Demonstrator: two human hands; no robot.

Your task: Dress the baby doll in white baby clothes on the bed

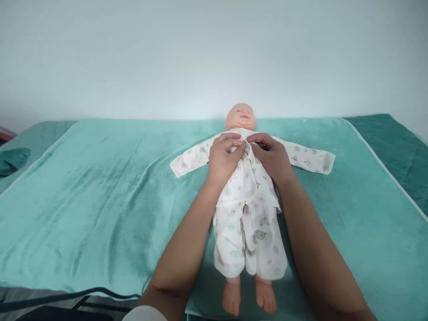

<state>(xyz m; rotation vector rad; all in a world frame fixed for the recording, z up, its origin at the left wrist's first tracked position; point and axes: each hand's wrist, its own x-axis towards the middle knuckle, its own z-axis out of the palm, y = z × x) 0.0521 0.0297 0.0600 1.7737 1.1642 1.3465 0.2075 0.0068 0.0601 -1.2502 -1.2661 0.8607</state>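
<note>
A baby doll [241,117] lies on its back, head toward the wall and bare feet toward me. It wears a white printed baby shirt [240,189] with long sleeves spread out to both sides, and matching pants [230,240]. At the upper chest, my left hand [226,154] pinches one edge of the shirt's front opening. Close beside it, my right hand [270,154] has its fingers closed on the other edge. Below my hands the front flap overlaps, with a small fastening visible near the middle. What exactly lies between the fingertips is partly hidden.
A teal plush blanket [83,200] with wrinkles covers the surface under the doll. Darker green cloth [394,151] shows at the right edge. A pale wall [214,58] rises directly behind. At the lower left, a dark cord-like edge [83,292] runs along the front.
</note>
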